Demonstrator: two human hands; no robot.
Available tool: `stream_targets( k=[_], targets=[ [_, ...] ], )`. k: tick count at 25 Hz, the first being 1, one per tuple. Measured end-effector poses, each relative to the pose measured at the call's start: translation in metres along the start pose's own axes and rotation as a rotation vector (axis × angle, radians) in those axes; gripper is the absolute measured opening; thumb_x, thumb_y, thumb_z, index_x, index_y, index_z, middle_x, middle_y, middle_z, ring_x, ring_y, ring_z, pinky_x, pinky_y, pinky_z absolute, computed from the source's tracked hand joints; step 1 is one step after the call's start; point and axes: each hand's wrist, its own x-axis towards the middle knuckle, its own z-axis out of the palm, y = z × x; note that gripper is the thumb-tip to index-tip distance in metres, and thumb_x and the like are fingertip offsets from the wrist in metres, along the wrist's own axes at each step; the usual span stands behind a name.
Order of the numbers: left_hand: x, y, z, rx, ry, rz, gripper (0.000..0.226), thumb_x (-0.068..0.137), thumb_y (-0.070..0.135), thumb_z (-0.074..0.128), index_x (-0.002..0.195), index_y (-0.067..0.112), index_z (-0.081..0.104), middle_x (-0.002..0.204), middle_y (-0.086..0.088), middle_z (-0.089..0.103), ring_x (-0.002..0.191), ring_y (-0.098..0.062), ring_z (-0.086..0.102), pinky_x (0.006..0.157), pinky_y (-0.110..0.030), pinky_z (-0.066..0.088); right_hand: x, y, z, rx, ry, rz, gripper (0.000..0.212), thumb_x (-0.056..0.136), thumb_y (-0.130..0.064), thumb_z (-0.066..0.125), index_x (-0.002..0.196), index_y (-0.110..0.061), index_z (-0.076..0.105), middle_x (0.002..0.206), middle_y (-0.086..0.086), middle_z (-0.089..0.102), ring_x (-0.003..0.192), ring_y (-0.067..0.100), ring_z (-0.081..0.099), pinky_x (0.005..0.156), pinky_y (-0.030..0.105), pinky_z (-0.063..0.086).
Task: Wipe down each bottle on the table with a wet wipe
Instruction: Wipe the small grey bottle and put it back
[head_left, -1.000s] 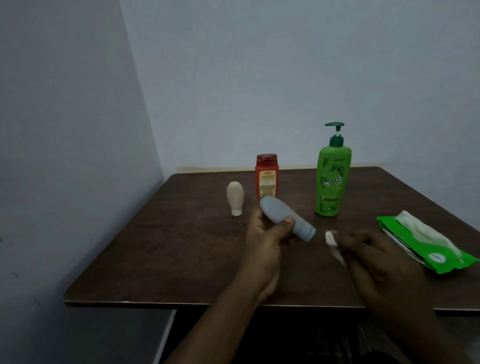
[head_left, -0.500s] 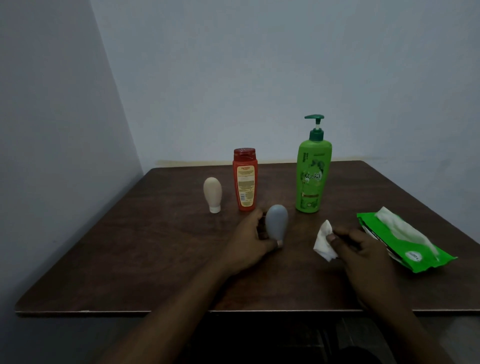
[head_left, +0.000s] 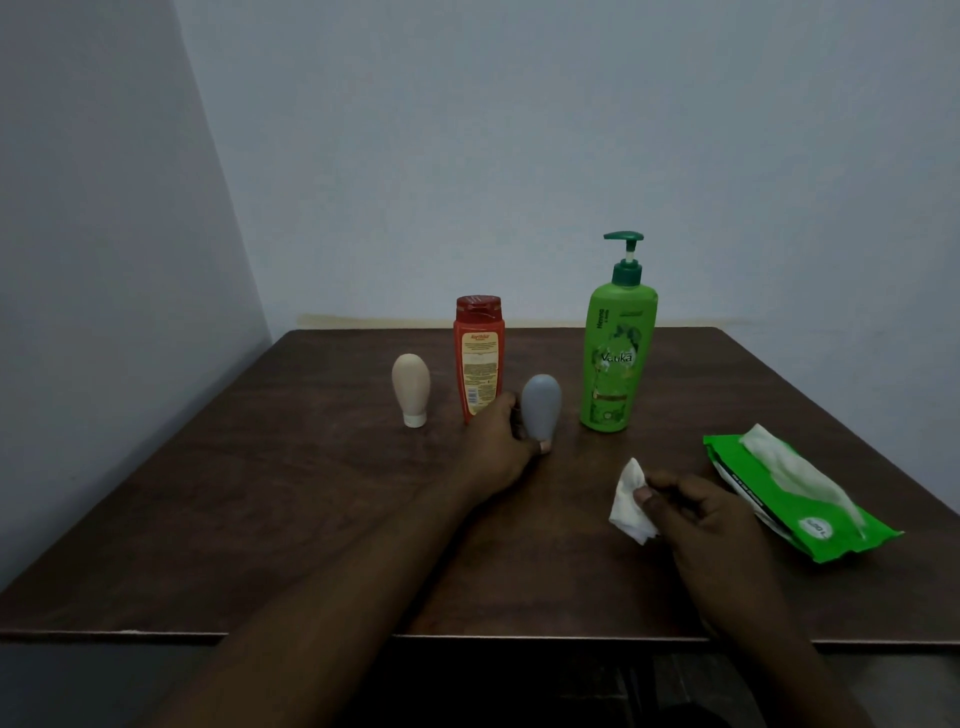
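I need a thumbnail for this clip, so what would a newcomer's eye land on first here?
The tall green pump bottle stands out, upright towards the back of the table, with a bright green wipe pack lying near the right edge. In front, the left hand holds a grey bottle standing on its cap beside a red bottle. The right hand pinches a crumpled white wipe.

Bare pale-blue back wall (head_left: 519, 156) fills the upper frame. Side wall (head_left: 104, 208) at left, meeting it in a corner. Grey floor (head_left: 78, 686) lower left.
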Motion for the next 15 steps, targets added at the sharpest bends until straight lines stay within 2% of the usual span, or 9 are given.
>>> stream_targets(
  k=[3, 6, 9, 15],
  targets=[
    [0.011, 0.000, 0.007, 0.010, 0.032, 0.011, 0.056, 0.087, 0.021, 0.082, 0.136, 0.018, 0.053, 0.134, -0.001, 0.064, 0.115, -0.014, 0.061, 0.084, -0.024, 0.052, 0.000, -0.001, 0.000, 0.010, -0.009, 0.006, 0.023, 0.089, -0.002, 0.065, 0.096, -0.022, 0.072, 0.087, -0.020, 0.074, 0.078, -0.004, 0.068, 0.064, 0.007, 0.048],
    [0.022, 0.000, 0.012, 0.029, 0.069, 0.008, 0.049, 0.090, 0.019, 0.079, 0.131, 0.015, 0.053, 0.135, -0.005, 0.064, 0.119, -0.019, 0.062, 0.081, -0.023, 0.047, 0.002, 0.001, 0.000, 0.001, -0.020, 0.009, 0.024, 0.089, -0.003, 0.065, 0.096, -0.025, 0.072, 0.088, -0.020, 0.074, 0.080, -0.002, 0.069, 0.065, 0.009, 0.050],
    [0.033, -0.001, 0.017, 0.038, 0.100, -0.005, 0.043, 0.090, 0.017, 0.078, 0.125, 0.013, 0.053, 0.134, -0.009, 0.065, 0.119, -0.023, 0.064, 0.083, -0.027, 0.050, 0.003, 0.004, -0.001, -0.014, -0.025, 0.016, 0.025, 0.089, -0.005, 0.065, 0.097, -0.028, 0.072, 0.092, -0.019, 0.074, 0.085, 0.001, 0.070, 0.069, 0.012, 0.052],
    [0.046, -0.004, 0.023, 0.032, 0.122, -0.014, 0.045, 0.090, 0.017, 0.078, 0.127, 0.012, 0.054, 0.132, -0.009, 0.066, 0.119, -0.025, 0.064, 0.088, -0.033, 0.054, 0.004, 0.006, -0.001, -0.048, -0.037, 0.013, 0.022, 0.089, -0.006, 0.066, 0.099, -0.023, 0.074, 0.092, -0.016, 0.075, 0.084, 0.000, 0.070, 0.069, 0.011, 0.051]
  ],
)
